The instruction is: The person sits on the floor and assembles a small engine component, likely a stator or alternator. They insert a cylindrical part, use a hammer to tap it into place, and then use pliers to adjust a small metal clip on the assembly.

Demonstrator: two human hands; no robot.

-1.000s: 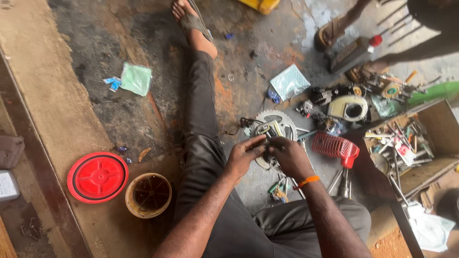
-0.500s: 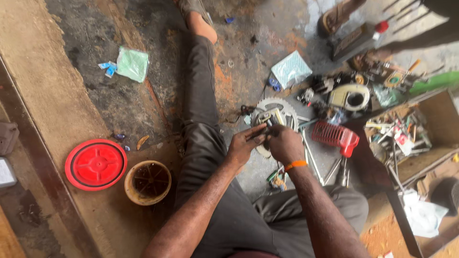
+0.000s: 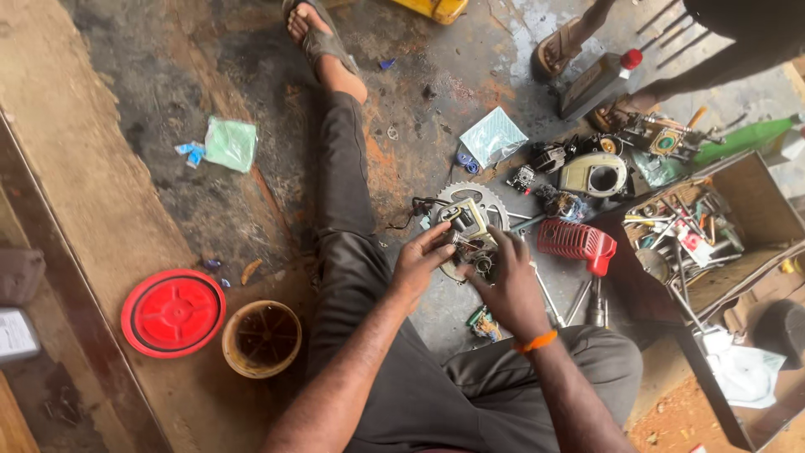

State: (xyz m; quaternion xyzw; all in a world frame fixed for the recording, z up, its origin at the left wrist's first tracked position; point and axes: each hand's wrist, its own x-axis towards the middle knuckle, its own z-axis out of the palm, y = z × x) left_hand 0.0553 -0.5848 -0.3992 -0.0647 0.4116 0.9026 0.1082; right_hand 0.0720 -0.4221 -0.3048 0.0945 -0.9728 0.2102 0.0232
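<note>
Hands busy with a small engine part

Hands meet over a small grey and cream metal engine part [image 3: 470,235], held just above the dirty concrete floor [image 3: 419,151]. The left hand [image 3: 417,264] grips the part from the left, with its fingers [image 3: 436,242] closed on it. The right hand [image 3: 511,289] has an orange band on the wrist, and its fingers [image 3: 486,267] are pinched on the lower side of the same part. Right under the part lies a round silver toothed metal wheel [image 3: 482,197]

The person sits on the floor in dark trousers, with one leg stretched out and a sandal on the foot [image 3: 314,33]. Just beside the right hand lies a red plastic ribbed cover [image 3: 574,242]. A bit further off sits a cream plastic housing with a round hole [image 3: 594,174]. Near it is an open wooden box full of tools [image 3: 755,201]. A pale blue folded cloth [image 3: 493,136] lies near the toothed wheel

On the left, well apart from the hands, a round red plastic lid [image 3: 172,312] lies just beside a round tan bowl [image 3: 262,337]. A green plastic bag [image 3: 231,144] lies further up the floor. Another person's foot in a sandal [image 3: 558,52] shows at the top
</note>
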